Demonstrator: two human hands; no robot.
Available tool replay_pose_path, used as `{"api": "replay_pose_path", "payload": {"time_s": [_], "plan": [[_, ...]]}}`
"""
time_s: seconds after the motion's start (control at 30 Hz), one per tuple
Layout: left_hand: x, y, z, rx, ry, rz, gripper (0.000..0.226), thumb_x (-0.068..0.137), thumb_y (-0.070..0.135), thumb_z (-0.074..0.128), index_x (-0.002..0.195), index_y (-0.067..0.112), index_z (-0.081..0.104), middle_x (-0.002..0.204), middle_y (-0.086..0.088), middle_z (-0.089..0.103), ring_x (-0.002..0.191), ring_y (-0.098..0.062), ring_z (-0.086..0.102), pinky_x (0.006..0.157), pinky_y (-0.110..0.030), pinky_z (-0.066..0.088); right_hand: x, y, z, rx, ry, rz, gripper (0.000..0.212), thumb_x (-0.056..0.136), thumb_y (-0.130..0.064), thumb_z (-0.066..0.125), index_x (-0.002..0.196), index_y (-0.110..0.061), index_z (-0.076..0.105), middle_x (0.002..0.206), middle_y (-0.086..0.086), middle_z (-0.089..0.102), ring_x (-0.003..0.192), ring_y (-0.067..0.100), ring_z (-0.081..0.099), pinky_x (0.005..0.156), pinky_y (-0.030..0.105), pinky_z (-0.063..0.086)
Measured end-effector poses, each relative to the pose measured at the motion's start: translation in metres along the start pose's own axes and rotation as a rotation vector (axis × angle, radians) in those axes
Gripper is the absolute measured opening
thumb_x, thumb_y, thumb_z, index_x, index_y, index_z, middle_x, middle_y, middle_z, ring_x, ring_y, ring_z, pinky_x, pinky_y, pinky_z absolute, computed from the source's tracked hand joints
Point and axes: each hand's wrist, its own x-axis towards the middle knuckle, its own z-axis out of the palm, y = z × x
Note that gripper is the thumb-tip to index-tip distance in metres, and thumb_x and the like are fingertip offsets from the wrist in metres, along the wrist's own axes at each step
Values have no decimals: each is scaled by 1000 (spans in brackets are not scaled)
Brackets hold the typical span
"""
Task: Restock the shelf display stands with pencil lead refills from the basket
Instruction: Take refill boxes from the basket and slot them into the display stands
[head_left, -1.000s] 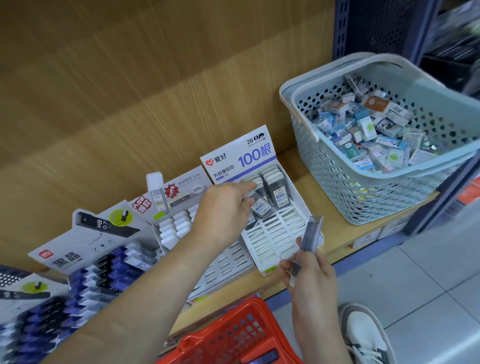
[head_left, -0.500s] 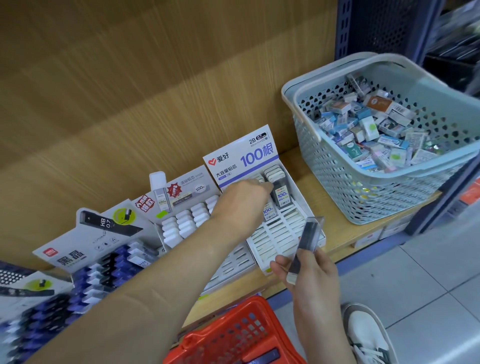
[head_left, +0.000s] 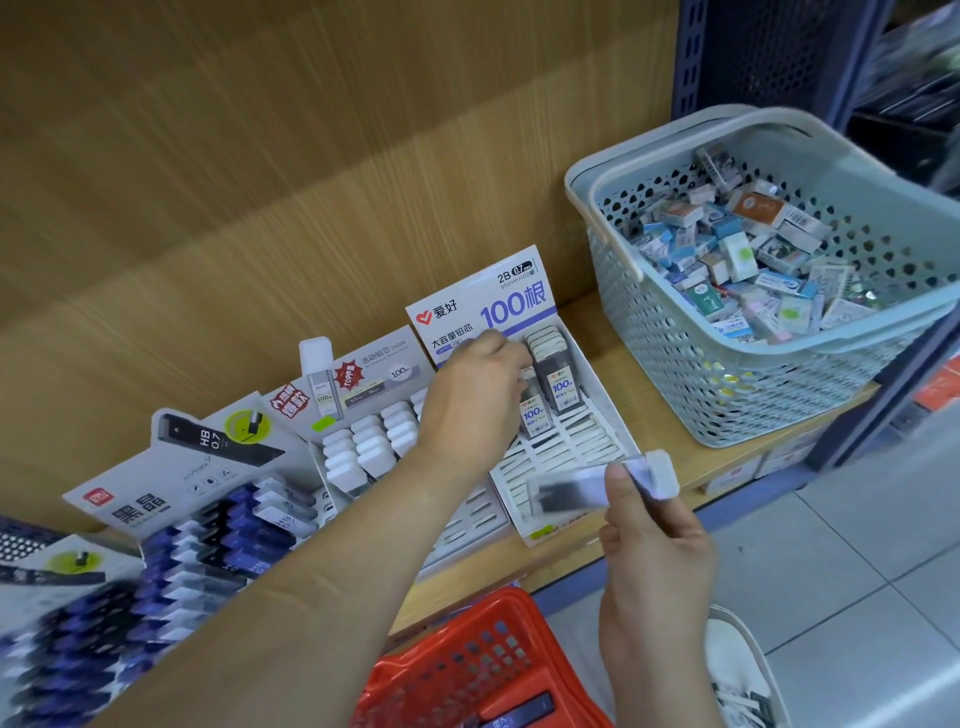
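Pencil lead refills (head_left: 558, 384) stand upright in the back rows of the 2B 0.7 display stand (head_left: 592, 452), near the middle of the view. One more, a dark refill case (head_left: 571, 493) with a white cap, lies crosswise in the right hand (head_left: 654, 551).

At nine o'clock sits the HB 0.7 stand (head_left: 208, 441), packed with blue and black cases. Just beside it, toward three o'clock, a second stand (head_left: 363, 364) carries rows of white-capped refills (head_left: 363, 452). The left hand (head_left: 467, 410) reaches over this stand into the back rows of the 2B 0.7 display stand, fingers curled down among the refills there; whether its grip holds one cannot be told.

At six o'clock a red basket (head_left: 467, 670) shows below the wooden shelf (head_left: 613, 374). The right hand, at five o'clock, has a narrow grip, thumb and fingers pinching the refill case near its cap end, in front of the stand's bare white slots. At two o'clock a grey-blue basket (head_left: 727, 395) on the shelf holds small boxed items (head_left: 743, 254).
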Motion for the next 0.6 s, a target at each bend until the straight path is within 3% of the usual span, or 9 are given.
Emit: {"api": "replay_pose_path", "payload": {"time_s": [0.1, 0.17, 0.27, 0.33, 0.43, 0.53, 0.6], "plan": [[-4, 9, -12, -70, -14, -58, 27, 89, 16, 62, 116, 17, 66, 105, -1, 56, 95, -17, 56, 85, -30, 48, -3, -5, 4, 59, -83, 39, 14, 95, -21, 62, 86, -15, 71, 73, -4, 69, 69, 11, 63, 70, 34, 51], [-19, 19, -23, -293, -125, -161, 27, 91, 22, 60, 118, 25, 66, 97, 10, 60, 86, -8, 57, 84, -23, 46, -6, -11, 8, 99, -186, 141, 20, 99, -25, 54, 90, -15, 68, 68, -1, 66, 59, 12, 63, 53, 28, 51], [-47, 28, -30, -714, -380, -279, 27, 91, 26, 62, 116, 35, 65, 105, 14, 67, 99, -1, 60, 94, -23, 44, -14, -19, 12, 169, -386, 339, 30, 99, -34, 48, 86, -13, 66, 55, 3, 45, 38, 9, 38, 36, 17, 29], [-60, 26, -33, -995, -469, -361, 30, 93, 21, 60, 123, 25, 63, 111, 6, 69, 104, -7, 64, 101, -29, 44, -19, -22, 10, 181, -525, 472, 32, 97, -42, 48, 82, -17, 61, 47, 0, 33, 30, 6, 26, 31, 13, 20], [-70, 23, -43, -1302, -385, -557, 28, 86, 16, 62, 112, 6, 67, 96, -7, 73, 86, -19, 69, 88, -27, 54, -21, -21, 6, 139, -691, 620, 40, 91, -49, 51, 84, -13, 65, 43, -2, 30, 25, 4, 23, 29, 10, 20], [-76, 20, -47, -1285, -142, -680, 18, 76, 18, 69, 91, 10, 73, 76, -5, 72, 63, -10, 63, 60, -19, 50, -17, -17, 4, 95, -684, 642, 57, 85, -55, 52, 93, -2, 71, 53, 7, 52, 32, 8, 40, 30, 14, 30], [-75, 14, -47, -1222, 11, -756, 9, 80, 14, 70, 88, 10, 73, 70, -4, 70, 58, -9, 58, 53, -18, 46, -18, -18, 4, 93, -639, 577, 58, 85, -55, 52, 101, -3, 73, 76, 14, 68, 49, 15, 57, 37, 18, 42]]}}
